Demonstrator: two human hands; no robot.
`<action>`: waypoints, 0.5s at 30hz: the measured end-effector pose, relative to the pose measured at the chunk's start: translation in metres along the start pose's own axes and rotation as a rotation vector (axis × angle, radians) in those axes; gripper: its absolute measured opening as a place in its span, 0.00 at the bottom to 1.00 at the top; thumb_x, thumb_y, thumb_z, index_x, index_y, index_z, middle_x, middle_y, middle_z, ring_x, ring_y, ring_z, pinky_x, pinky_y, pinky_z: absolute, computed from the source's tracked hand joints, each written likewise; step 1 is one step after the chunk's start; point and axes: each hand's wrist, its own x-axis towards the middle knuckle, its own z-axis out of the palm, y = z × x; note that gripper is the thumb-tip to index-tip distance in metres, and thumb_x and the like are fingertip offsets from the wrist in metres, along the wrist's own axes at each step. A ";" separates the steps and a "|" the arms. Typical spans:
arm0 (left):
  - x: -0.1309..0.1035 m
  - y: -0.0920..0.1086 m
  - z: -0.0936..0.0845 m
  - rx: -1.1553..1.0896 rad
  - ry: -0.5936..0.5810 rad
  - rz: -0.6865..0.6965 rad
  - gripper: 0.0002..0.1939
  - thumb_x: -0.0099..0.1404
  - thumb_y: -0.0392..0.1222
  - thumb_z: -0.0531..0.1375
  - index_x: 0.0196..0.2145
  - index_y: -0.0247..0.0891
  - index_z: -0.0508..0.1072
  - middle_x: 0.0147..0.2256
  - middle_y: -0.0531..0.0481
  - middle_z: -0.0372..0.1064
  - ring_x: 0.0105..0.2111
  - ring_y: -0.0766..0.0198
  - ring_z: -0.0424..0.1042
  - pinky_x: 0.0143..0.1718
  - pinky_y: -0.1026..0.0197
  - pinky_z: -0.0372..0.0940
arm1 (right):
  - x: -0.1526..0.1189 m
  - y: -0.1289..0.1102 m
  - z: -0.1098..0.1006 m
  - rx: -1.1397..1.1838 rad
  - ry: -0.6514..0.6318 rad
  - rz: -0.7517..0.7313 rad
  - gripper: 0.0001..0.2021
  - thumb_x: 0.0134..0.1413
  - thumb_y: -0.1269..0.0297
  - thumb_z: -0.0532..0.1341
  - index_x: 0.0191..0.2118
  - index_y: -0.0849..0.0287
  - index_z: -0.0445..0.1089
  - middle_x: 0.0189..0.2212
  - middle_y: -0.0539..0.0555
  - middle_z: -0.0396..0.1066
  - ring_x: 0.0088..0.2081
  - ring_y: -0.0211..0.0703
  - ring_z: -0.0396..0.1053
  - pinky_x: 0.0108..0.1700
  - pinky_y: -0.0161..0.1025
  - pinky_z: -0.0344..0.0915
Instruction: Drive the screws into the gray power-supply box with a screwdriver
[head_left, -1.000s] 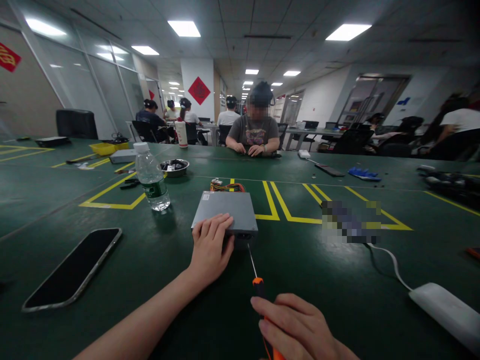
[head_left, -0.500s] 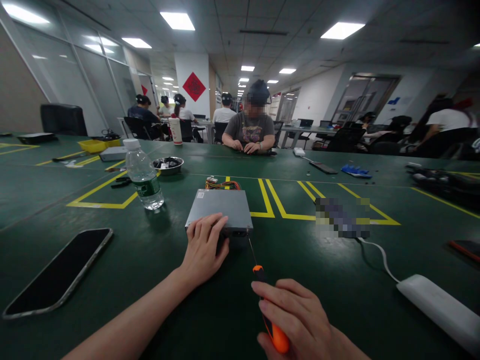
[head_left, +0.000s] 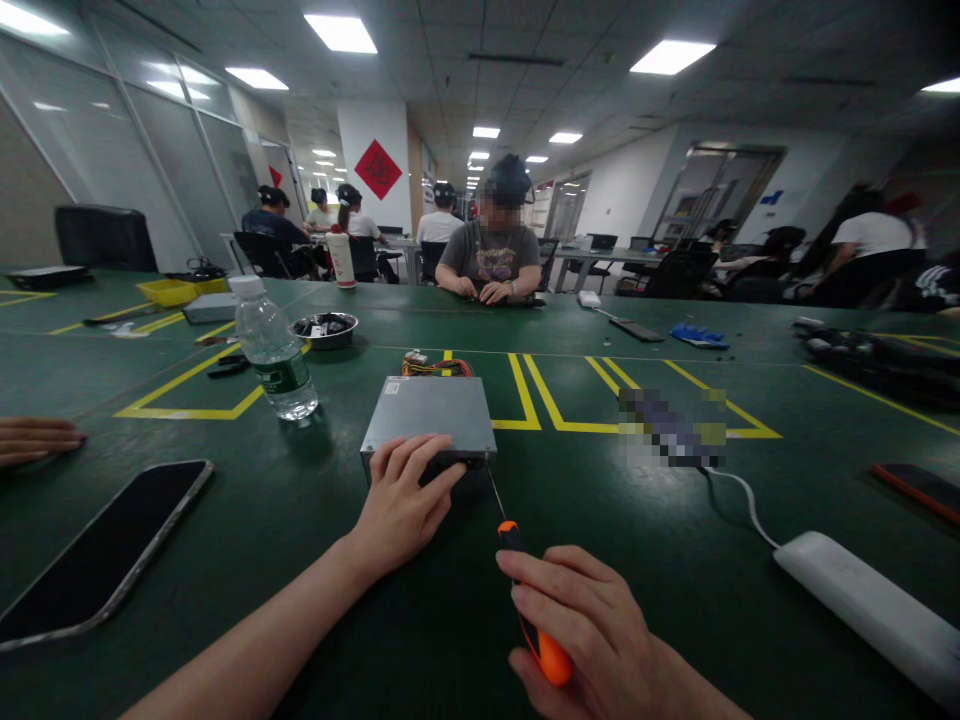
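Note:
A grey metal computer power supply point(head_left: 431, 408) lies on the green table in front of me, its bundle of coloured wires point(head_left: 437, 367) at the far side. My left hand point(head_left: 401, 500) grips its near edge, fingers over the top and thumb against the front face. In my right hand point(head_left: 581, 620) is an orange and black screwdriver point(head_left: 553, 655), held by the handle. Its thin shaft points away from me, and the tip meets the near right corner of the power supply. Any screw there is too small to make out.
Left of the power supply stand a water bottle point(head_left: 274, 350) and a metal bowl point(head_left: 325, 330) with dark parts. A phone point(head_left: 105, 550) lies nearer. Another person's hand point(head_left: 37, 440) rests at the left edge. To the right is a white power strip point(head_left: 862, 590). A person point(head_left: 491, 255) sits opposite.
The view has shifted slightly to the right. My left thumb has moved up along the front face. Another person's hand has come in at the left edge. The screwdriver tip stays at the corner.

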 end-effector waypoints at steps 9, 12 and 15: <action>0.000 -0.003 -0.004 0.018 -0.008 0.054 0.16 0.58 0.35 0.56 0.43 0.49 0.71 0.53 0.47 0.63 0.52 0.53 0.61 0.52 0.45 0.52 | 0.003 -0.001 -0.002 0.018 0.020 0.024 0.11 0.60 0.66 0.50 0.46 0.66 0.61 0.40 0.63 0.73 0.40 0.42 0.72 0.42 0.40 0.67; 0.000 -0.003 -0.004 0.013 0.002 0.044 0.13 0.58 0.35 0.56 0.41 0.47 0.72 0.53 0.45 0.62 0.52 0.52 0.61 0.52 0.46 0.52 | 0.004 -0.001 -0.003 0.017 0.032 0.018 0.11 0.61 0.66 0.50 0.45 0.66 0.61 0.39 0.63 0.73 0.38 0.42 0.73 0.41 0.39 0.67; 0.000 -0.003 -0.003 0.012 0.015 0.026 0.11 0.59 0.36 0.56 0.40 0.46 0.71 0.53 0.43 0.61 0.53 0.52 0.60 0.52 0.46 0.52 | 0.001 -0.001 -0.002 0.026 0.009 0.012 0.11 0.60 0.66 0.51 0.46 0.66 0.61 0.40 0.63 0.73 0.39 0.43 0.73 0.41 0.40 0.67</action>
